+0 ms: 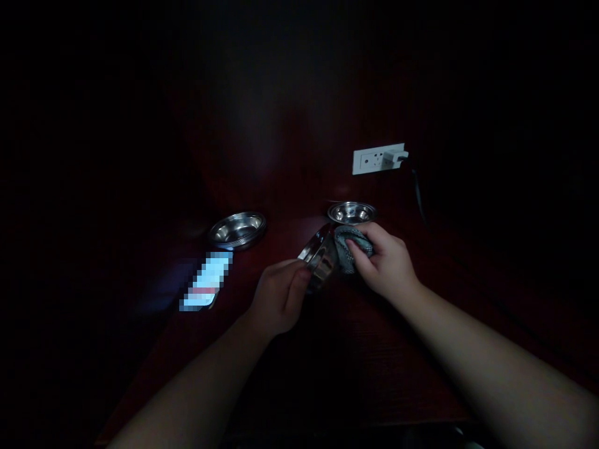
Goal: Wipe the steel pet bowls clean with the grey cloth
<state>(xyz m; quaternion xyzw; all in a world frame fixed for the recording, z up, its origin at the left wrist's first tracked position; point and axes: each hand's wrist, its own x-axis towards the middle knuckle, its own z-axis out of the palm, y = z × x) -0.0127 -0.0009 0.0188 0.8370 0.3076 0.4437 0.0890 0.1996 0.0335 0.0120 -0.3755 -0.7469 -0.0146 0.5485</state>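
My left hand (282, 293) grips the rim of a shiny metal bowl (322, 265), which is tilted on its side above the dark red table (290, 362). Bunched in my right hand (387, 260) is a grey-green cloth (346, 249), close against the bowl's right side; whether the two touch I cannot tell. Behind my right hand a second metal bowl (352, 213) sits upright. Farther left stand metal bowls (238, 229), apparently stacked one inside another.
A lit phone (206, 282), its screen blurred out, lies left of my left hand. On the back wall is a white socket plate (369, 160) with a plug (395, 157) and a dark cable (418, 190) hanging down. The surroundings are very dark.
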